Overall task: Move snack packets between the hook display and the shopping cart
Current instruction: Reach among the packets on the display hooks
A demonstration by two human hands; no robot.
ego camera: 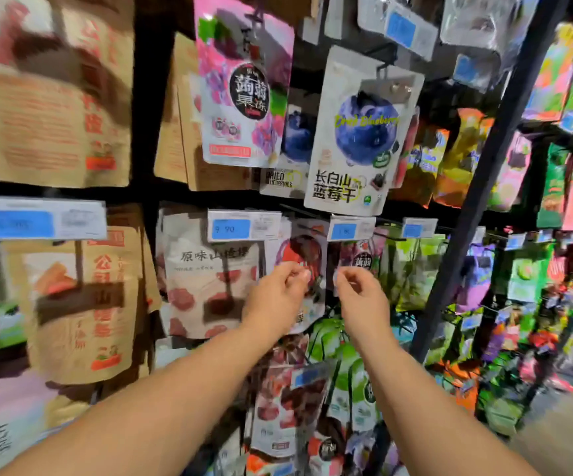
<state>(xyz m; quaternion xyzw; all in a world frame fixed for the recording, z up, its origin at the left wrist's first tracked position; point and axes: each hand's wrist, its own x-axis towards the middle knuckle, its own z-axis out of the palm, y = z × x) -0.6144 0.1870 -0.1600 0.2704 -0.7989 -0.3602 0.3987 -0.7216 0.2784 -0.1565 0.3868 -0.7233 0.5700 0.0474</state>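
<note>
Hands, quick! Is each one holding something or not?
Left hand: fingers pinched at the red-fruit packet; a real grip cannot be told.
Right hand: fingers pinched at that packet's right edge; cannot be told either.

White red-fruit packet; pink jelly packet; blue price tag; brown bag.

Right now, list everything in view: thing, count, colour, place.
blueberry packets: two, white-blue, upper centre
jelly packet: one, pink, to their left
paper packets: several, brown, far left
hawthorn packet: one, white-red, middle row
red-fruit packet: one, white-red, behind the hands
green packets: several, right of the hands
price tags: several, blue-white, hook ends
post: one, black, right
left hand: fingers curled at red-fruit packet, grip unclear
right hand: fingers curled beside it, grip unclear
</note>
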